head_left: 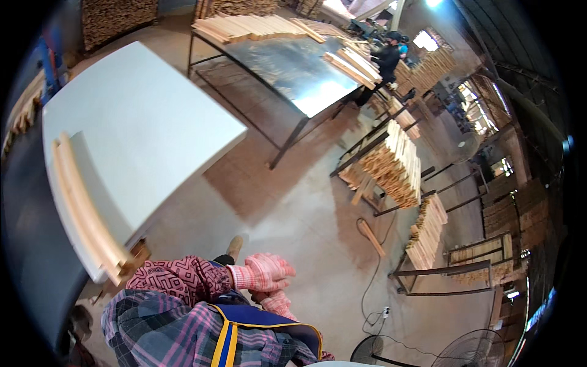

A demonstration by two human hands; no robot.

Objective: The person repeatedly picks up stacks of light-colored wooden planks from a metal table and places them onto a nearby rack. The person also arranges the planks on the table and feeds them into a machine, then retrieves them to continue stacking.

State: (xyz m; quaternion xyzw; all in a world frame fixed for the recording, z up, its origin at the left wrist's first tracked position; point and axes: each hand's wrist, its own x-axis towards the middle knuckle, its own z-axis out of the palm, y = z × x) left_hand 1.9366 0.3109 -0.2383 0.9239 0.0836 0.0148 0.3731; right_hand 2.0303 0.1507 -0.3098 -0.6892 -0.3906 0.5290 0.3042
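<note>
A few long wooden strips [81, 202], side by side along the left edge of a white tabletop [147, 110], well apart from the left hand [267, 273] and right hand [276, 302]. Left in a pink-and-white glove, fingers together and slightly bent, palm out of view; cannot tell whether holding anything. Right just below, similarly gloved, partly hidden by a navy apron [269, 320]; grip likewise impossible to tell. Farther off, stacked boards [391, 162] on a metal rack.

Wooden strips [85, 202] are borne along the left edge of a white tabletop [159, 110]; planks [251, 28] are supported on a far dark-framed table [269, 64].
</note>
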